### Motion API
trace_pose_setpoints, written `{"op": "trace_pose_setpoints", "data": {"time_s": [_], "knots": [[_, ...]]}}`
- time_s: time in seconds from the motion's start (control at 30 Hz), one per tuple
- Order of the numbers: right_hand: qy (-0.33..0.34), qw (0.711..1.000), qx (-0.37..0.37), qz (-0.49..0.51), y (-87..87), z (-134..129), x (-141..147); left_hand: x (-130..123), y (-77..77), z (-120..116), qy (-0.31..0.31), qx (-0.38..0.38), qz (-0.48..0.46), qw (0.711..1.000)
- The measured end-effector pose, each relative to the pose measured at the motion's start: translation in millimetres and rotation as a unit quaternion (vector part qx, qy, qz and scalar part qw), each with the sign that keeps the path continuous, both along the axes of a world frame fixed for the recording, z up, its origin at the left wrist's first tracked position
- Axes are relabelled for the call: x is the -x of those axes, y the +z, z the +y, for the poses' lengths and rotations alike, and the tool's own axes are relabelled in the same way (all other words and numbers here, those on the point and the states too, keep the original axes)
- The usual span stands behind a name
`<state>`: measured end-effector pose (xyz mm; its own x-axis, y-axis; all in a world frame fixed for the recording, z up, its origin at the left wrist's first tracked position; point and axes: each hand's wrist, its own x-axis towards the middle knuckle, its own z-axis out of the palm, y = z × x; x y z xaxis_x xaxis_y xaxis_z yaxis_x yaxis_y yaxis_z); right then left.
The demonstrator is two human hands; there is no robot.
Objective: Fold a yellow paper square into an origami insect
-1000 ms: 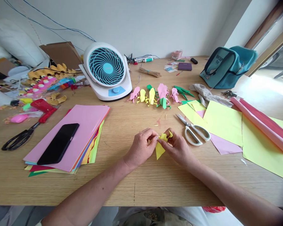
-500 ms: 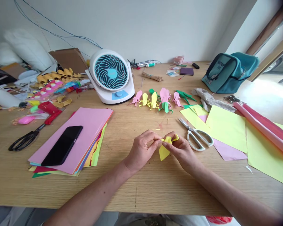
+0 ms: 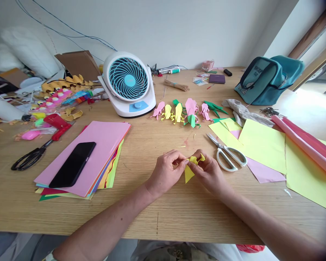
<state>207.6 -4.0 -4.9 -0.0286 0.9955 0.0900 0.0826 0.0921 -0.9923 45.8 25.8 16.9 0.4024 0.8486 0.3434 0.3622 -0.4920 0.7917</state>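
A small folded yellow paper figure [image 3: 189,174] is held between my two hands just above the table. My left hand [image 3: 168,172] pinches its left side with thumb and index finger. On the other side, my right hand [image 3: 209,172] grips the body, and a thin folded strip sticks up by its fingers. The fingers hide part of the folds. White-handled scissors [image 3: 226,154] lie right of my right hand, blades partly apart. Beyond my hands stands a row of folded paper frogs, among them a pink one [image 3: 190,106], a yellow one [image 3: 178,112] and a green one [image 3: 191,120].
At left, a black phone [image 3: 73,165] rests on a stack of coloured paper [image 3: 108,132], with black-handled scissors [image 3: 29,157] beside it. A white fan [image 3: 129,81] stands behind. Yellow sheets [image 3: 262,145], a pink paper roll [image 3: 306,148] and a teal bag [image 3: 268,79] are on the right.
The view has shifted slightly. Both hands stay on the yellow paper figure, which has turned a little, its lower point now looking narrower.
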Motion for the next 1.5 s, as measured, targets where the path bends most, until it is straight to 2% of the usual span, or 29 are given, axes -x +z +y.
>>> {"op": "trace_pose_setpoints", "data": {"time_s": [0.17,0.33,0.4,0.67,0.8,1.0,1.17,1.5], "knots": [[-0.018,0.997,-0.039,-0.071,2.2,-0.6,0.3,-0.6,3.9,0.4,0.007,0.035,-0.004,0.999],[-0.014,0.996,-0.029,-0.081,4.8,-1.1,2.4,-0.7,2.1,3.5,0.006,0.124,-0.036,0.992],[-0.012,0.997,-0.021,-0.08,4.3,-1.1,2.9,0.1,0.5,5.1,-0.007,0.137,-0.048,0.989],[0.003,0.999,0.03,-0.018,0.5,0.9,2.4,2.6,-0.3,5.7,-0.02,0.089,-0.037,0.995],[0.017,0.999,0.031,-0.011,1.6,0.6,0.8,2.1,1.2,4.1,-0.015,0.057,-0.023,0.998],[0.017,0.999,0.014,-0.024,0.9,-0.1,0.2,0.3,2.3,2.5,-0.006,0.083,-0.033,0.996],[0.009,1.0,0.002,-0.018,-0.3,-0.5,2.0,-2.2,2.1,0.9,0.01,0.074,-0.03,0.997],[0.035,0.996,0.053,0.067,9.4,0.8,5.9,-3.1,5.6,-1.0,0.018,-0.035,-0.016,0.999]]}}
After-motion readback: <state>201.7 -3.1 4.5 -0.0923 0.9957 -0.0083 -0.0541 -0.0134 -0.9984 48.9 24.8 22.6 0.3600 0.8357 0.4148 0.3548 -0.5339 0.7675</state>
